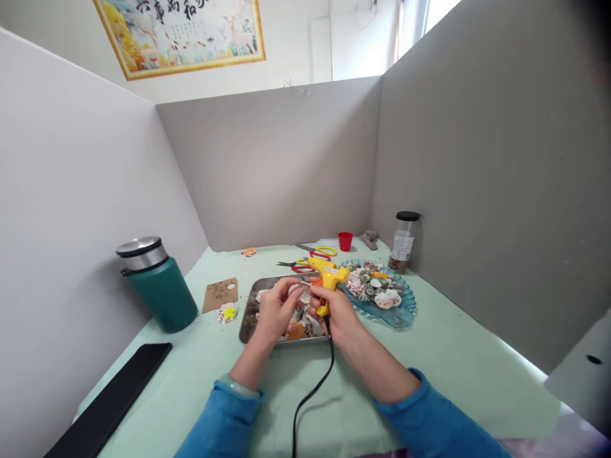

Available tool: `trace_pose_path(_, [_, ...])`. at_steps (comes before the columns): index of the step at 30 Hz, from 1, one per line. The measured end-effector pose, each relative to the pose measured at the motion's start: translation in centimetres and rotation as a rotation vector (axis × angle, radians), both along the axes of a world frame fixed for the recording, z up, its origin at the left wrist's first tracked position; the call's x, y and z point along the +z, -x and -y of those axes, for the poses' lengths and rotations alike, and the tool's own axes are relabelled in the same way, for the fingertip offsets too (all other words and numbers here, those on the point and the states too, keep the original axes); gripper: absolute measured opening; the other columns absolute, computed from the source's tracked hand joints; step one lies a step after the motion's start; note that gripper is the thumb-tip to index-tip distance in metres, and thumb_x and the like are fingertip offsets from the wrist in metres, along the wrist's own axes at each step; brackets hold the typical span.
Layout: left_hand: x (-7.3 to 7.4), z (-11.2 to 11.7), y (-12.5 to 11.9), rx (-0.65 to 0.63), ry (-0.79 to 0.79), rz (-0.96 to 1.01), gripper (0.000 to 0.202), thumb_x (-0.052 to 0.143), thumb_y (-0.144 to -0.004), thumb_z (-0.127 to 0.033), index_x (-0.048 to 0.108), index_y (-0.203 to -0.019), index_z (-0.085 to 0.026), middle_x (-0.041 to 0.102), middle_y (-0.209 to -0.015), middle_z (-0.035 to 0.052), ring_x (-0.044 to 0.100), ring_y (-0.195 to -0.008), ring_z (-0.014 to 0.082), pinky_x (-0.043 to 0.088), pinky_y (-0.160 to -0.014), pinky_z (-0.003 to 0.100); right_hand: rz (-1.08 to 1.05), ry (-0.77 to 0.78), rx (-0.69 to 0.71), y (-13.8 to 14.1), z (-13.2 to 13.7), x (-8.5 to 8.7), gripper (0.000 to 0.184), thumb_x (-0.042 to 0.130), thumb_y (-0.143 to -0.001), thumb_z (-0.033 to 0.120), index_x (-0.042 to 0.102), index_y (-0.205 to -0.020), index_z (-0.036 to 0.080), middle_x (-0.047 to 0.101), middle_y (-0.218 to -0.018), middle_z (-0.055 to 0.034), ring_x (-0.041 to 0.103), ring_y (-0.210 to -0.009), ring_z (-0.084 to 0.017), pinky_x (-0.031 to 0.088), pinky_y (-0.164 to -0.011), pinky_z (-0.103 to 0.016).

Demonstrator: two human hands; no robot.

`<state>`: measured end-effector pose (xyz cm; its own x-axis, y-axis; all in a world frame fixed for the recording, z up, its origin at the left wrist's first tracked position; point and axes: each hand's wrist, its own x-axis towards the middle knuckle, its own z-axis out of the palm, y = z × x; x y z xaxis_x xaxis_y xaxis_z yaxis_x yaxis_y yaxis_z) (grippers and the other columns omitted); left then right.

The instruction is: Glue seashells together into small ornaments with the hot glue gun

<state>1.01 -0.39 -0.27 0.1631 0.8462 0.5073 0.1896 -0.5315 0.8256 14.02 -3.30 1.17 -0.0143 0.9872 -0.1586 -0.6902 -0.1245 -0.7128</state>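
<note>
Over a metal tray of mixed shells, my two hands are close together. My right hand is wrapped around a yellow hot glue gun, whose black cord hangs down toward me. My left hand is closed in a pinch on a small pale piece that looks like a shell. The fingertips of both hands nearly meet there, so the piece is mostly hidden. Orange and white shells show in the tray beneath the hands.
A blue glass plate of shells stands right, a jar behind it. Scissors and a red cup lie farther back. On the left are a green bottle, a brown card, a star-topped disc and a black slab.
</note>
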Motion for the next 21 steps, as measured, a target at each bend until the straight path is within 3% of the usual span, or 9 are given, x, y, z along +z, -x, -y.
trace_pose_path(4, [0.12, 0.14, -0.02, 0.036, -0.003, -0.019, 0.019, 0.059, -0.078, -0.035, 0.060, -0.088, -0.019, 0.063, -0.070, 0.0002, 0.063, -0.055, 0.0142, 0.050, -0.053, 0.023, -0.008, -0.005, -0.006, 0.18, -0.07, -0.19, 0.019, 0.066, -0.064, 0.016, 0.052, -0.076, 0.018, 0.044, -0.044, 0.0073, 0.042, -0.039, -0.007, 0.033, -0.036, -0.016])
trace_pose_path(15, [0.34, 0.29, -0.04, 0.021, -0.022, -0.046, 0.018, 0.059, -0.078, -0.035, 0.059, -0.088, -0.019, 0.063, -0.076, 0.0007, 0.060, -0.055, 0.0122, 0.049, -0.054, 0.023, 0.063, -0.017, -0.007, 0.32, -0.16, -0.31, 0.023, 0.067, -0.065, 0.023, 0.055, -0.084, 0.017, 0.046, -0.043, 0.0079, 0.042, -0.036, -0.006, 0.030, -0.035, -0.015])
trace_pose_path(21, [0.26, 0.22, 0.06, 0.050, -0.039, -0.093, 0.016, 0.054, -0.081, -0.034, 0.058, -0.088, -0.019, 0.060, -0.071, -0.0007, 0.059, -0.055, 0.0120, 0.048, -0.053, 0.022, 0.053, -0.047, -0.054, 0.59, -0.34, -0.62, 0.026, 0.068, -0.062, 0.020, 0.055, -0.085, 0.017, 0.049, -0.047, 0.0074, 0.043, -0.038, -0.006, 0.035, -0.038, -0.016])
